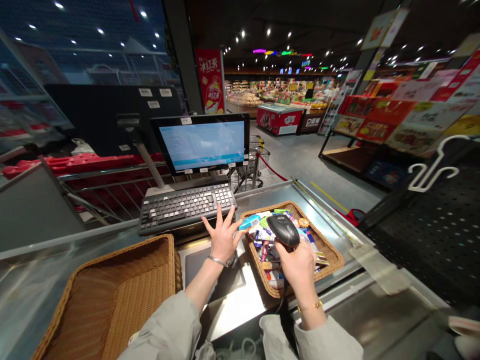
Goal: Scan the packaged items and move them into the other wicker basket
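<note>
My left hand (222,241) pinches a small blue packet (249,222) between thumb and finger, with its other fingers spread beside the keyboard (187,204). A barcode label seems to show on the packet. In my right hand (301,265) is a black handheld barcode scanner (284,229), its head turned toward the packet and its cable hanging down. Beneath the scanner stands a wicker basket (332,254) filled with small colourful packaged goods. The scanner and my right hand hide part of its contents.
A larger wicker basket (138,300) stands at the lower left of the metal counter. Behind the keyboard is a lit monitor (204,144), with a second dark screen (93,117) to its left. A white hook (431,172) hangs at right; shopping carts stand beyond the counter.
</note>
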Demonstrator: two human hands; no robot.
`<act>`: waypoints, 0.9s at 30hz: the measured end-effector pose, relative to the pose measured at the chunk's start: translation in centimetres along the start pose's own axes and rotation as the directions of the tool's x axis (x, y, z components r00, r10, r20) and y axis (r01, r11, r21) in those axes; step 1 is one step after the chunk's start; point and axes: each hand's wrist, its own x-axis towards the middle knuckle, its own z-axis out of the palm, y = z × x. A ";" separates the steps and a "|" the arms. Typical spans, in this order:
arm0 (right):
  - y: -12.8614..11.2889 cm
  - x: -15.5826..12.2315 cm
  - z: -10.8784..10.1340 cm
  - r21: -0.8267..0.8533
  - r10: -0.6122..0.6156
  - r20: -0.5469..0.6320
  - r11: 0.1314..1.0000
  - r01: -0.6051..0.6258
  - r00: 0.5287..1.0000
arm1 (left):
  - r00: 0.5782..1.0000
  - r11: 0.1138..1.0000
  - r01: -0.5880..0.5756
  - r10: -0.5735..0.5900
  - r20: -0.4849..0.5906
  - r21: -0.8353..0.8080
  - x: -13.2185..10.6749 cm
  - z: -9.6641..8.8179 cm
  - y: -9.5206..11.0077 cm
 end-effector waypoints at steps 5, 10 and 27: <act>0.4 0.4 0.2 -0.004 0.004 0.014 1.000 -0.004 1.000 | 0.999 0.999 0.036 -0.036 0.027 -0.011 0.4 2.0 0.4; 0.9 0.8 0.4 0.010 0.023 0.008 1.000 -0.023 1.000 | 0.997 0.998 0.054 -0.053 0.047 -0.022 1.0 3.7 0.9; 1.4 1.2 0.3 0.036 0.060 0.010 0.998 -0.061 0.998 | 0.964 0.971 0.221 -0.204 0.172 -0.087 0.8 5.2 1.2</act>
